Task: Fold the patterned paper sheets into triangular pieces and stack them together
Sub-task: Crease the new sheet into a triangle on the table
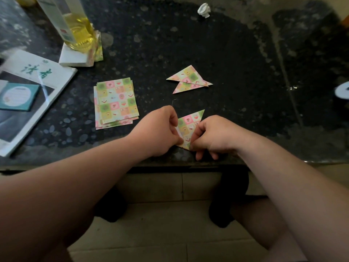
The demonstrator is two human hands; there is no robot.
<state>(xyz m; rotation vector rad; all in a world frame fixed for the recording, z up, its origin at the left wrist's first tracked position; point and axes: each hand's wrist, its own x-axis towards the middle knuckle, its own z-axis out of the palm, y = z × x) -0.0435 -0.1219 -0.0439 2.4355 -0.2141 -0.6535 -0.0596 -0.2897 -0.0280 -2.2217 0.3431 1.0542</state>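
A patterned paper sheet [188,126], folded into a triangle, lies near the table's front edge between my hands. My left hand [160,129] pinches its left edge with curled fingers. My right hand [211,135] pinches its lower right corner. A stack of flat patterned sheets [116,103] lies to the left. Two folded triangles [188,78] overlap on the table behind my hands.
A bottle of yellow liquid [79,33] stands on a white block with more patterned paper at the back left. A magazine [28,95] with a teal booklet lies at the far left. A crumpled white paper ball [204,9] sits at the back. The dark speckled table [236,63] ends just under my wrists.
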